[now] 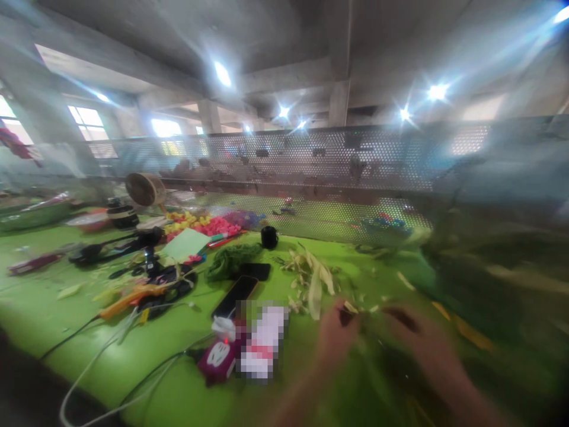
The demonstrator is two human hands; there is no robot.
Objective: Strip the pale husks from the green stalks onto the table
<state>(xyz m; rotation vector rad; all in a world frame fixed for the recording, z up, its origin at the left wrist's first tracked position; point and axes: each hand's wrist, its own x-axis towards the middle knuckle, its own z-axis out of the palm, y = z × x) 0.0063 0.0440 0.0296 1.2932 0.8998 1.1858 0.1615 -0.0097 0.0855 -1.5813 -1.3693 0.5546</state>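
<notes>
My left hand [338, 333] is over the green tabletop at the lower right, fingers curled and closed on a small pale strip [351, 307]. Facing it, my right hand [411, 332] has its fingers bent inward in a pinch. Blur hides what is between those fingertips. Another pale scrap [374, 308] shows in the gap between the hands. Just beyond my left hand lies a loose heap of pale, leaf-like strips [315, 284]. To the right of my hands is a large, dark green, blurred mass, perhaps a bag [498, 261].
Two dark phones [235, 296] lie left of my hands, near a purple power socket [217, 359] with cables. An orange glue gun [131, 299], a black cup [269, 237], green cloth [229, 261] and pink and yellow pieces [217, 225] are farther off. Perforated metal panel [288, 157] stands behind.
</notes>
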